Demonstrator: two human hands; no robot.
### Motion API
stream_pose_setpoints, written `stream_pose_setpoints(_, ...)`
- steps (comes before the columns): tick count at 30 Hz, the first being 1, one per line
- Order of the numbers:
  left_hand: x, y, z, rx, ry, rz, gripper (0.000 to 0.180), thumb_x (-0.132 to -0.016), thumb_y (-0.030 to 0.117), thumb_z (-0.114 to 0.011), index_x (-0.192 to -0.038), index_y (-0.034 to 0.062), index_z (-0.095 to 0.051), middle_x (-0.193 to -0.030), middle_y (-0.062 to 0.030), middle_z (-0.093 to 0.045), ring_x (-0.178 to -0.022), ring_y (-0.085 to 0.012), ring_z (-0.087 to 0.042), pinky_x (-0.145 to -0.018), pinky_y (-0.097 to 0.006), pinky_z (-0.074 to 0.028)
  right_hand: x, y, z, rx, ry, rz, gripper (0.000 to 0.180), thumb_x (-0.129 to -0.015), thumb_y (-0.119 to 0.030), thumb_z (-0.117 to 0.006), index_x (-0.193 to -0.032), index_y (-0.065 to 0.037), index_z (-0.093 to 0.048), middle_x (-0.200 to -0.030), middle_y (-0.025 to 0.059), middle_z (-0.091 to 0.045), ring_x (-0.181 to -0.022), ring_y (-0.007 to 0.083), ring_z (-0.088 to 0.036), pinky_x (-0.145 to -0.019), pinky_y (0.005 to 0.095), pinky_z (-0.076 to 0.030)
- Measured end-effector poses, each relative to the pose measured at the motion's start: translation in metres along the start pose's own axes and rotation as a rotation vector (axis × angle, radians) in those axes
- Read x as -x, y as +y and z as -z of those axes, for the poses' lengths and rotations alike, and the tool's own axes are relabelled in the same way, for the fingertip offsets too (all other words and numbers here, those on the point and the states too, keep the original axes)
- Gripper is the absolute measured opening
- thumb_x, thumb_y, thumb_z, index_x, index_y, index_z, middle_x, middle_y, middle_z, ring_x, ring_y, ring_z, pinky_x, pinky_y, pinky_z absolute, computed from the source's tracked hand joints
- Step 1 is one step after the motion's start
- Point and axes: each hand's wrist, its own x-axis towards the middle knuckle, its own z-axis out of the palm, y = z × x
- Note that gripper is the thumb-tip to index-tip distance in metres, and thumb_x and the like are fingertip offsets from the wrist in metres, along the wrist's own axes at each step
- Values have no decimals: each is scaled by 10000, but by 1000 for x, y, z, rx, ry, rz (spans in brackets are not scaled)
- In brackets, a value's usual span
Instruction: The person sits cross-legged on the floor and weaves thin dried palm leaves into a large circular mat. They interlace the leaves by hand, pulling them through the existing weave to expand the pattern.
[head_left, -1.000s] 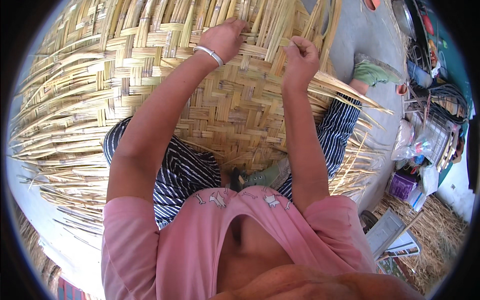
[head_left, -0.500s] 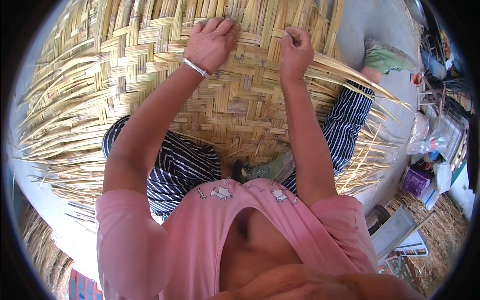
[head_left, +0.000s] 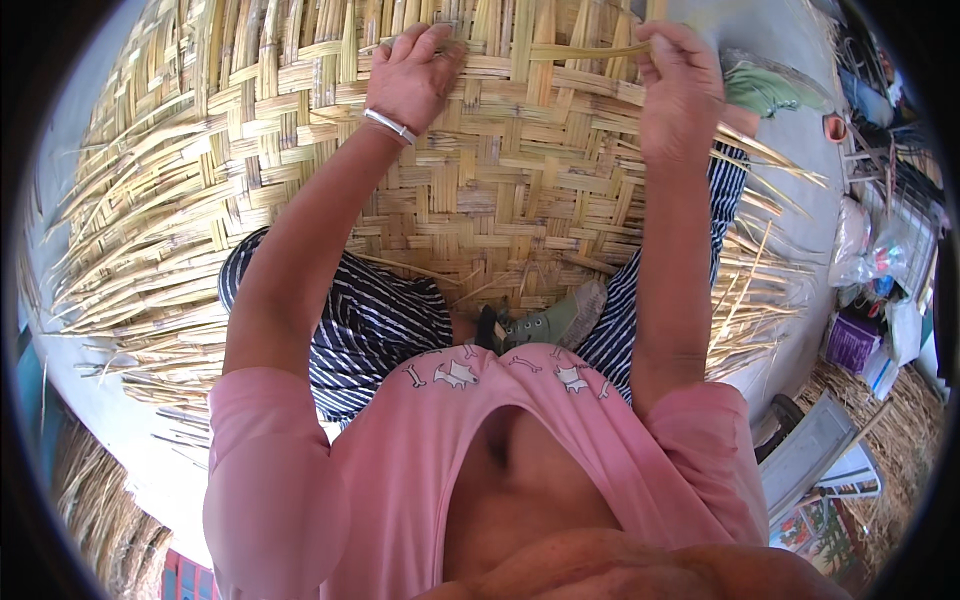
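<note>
The woven mat (head_left: 470, 195) spreads between your legs (head_left: 375, 330) toward the far side. Your right hand (head_left: 682, 95) has a strip (head_left: 590, 52) pinched in its fingers; your left hand (head_left: 412, 78) rests on the mat, grip unclear. Bending sharply could crack the strip.

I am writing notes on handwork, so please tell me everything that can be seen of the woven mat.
The woven mat looks made of flat, straw-yellow, brown-flecked plant stems, crossing over and under. It spreads wide, running past the picture's upper edge, with long loose ends fanning out left and right. The left hand lies on it; the right hand grips a strip from the weave.
</note>
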Motion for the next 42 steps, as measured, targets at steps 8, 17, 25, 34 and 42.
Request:
stream_pose_setpoints(8,2,5,3,32,-68,91,308,-958,340,-645,-1255,281,-703,-1396,-22,-562,-1351,-245,-477,-1040,-504,-428,29,-31,54,271,190,-4,206,-1003,-45,-610,-1187,-29,-702,-1170,82,-695,-1023,154,-645,-905,315,-525)
stream_pose_setpoints(17,8,7,-4,-54,-216,34,536,-987,440,-586,-1464,200,-546,-1587,-104,-415,-1485,-307,-348,-1205,-525,-275,158,-65,135,746,229,-130,250,-972,-125,-656,-1211,-63,-696,-1122,89,-728,-1014,170,-695,-892,298,-534)
stream_pose_setpoints(25,45,-8,-13,-198,-184,-26,630,-1019,514,-503,-1548,179,-431,-1609,-185,-366,-1499,-382,-299,-1224,-505,-249,368,-99,277,1407,558,-239,239,-922,-220,-662,-1143,-143,-711,-1173,104,-704,-1086,311,-662,-943,409,-533)
stream_pose_setpoints(34,77,19,7,-191,-311,87,635,-975,549,-574,-1503,203,-498,-1608,-53,-388,-1493,-300,-334,-1205,-518,-289,574,-71,373,1504,940,-1025,427,-934,-379,-650,-1309,-175,-644,-1323,135,-636,-1218,351,-601,-1034,466,-487)
stream_pose_setpoints(42,107,9,6,-170,-363,70,615,-986,499,-580,-1482,141,-515,-1547,-172,-454,-1420,-351,-442,-1160,-496,-378,579,-60,380,1374,995,-1166,310,-947,-285,-602,-1222,-149,-646,-1295,130,-624,-1208,364,-614,-1008,482,-497)
